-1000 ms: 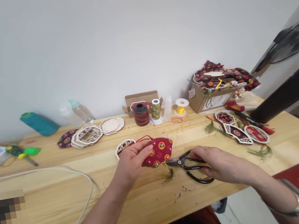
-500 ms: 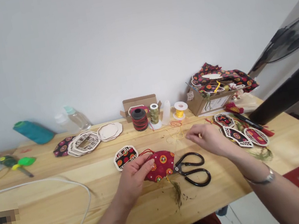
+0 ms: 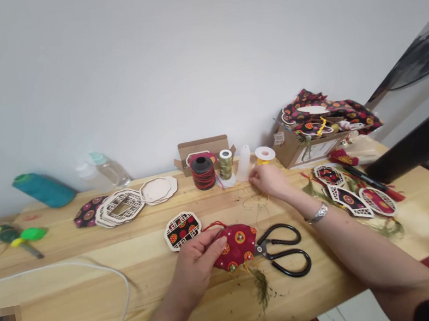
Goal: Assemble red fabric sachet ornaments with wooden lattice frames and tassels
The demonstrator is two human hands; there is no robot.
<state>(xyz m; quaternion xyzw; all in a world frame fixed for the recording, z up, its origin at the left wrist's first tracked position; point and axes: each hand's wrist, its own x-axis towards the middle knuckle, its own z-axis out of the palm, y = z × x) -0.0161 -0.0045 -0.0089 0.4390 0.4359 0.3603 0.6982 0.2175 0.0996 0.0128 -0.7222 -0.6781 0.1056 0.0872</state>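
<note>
My left hand [image 3: 196, 259] grips a red patterned fabric ornament [image 3: 236, 248], fan-shaped and dotted with small beads, between thumb and fingers. A green tassel [image 3: 262, 287] hangs from its lower edge, and red cord loops [image 3: 212, 227] stick out on top. Black-handled scissors [image 3: 284, 250] lie on the table, their blades hidden by the ornament. Farther back, my right hand [image 3: 270, 180] is pinched closed beside the yellow thread spool [image 3: 265, 152], above loose yellow thread [image 3: 251, 194]. Whatever its fingertips hold is too small to make out.
Behind my hands stand a red-and-black cord spool [image 3: 203, 176], a green thread spool [image 3: 226, 165] and a white bottle [image 3: 244, 162]. Finished framed ornaments [image 3: 350, 200] and a cardboard box [image 3: 303, 146] of fabric are at right. Wooden frames [image 3: 123, 206] lie left; a white cable [image 3: 113, 272] crosses the table.
My right hand has moved forward and left, from above the bare wood to the yellow spool and loose thread. My left hand still holds the ornament. The camera view has shifted slightly.
</note>
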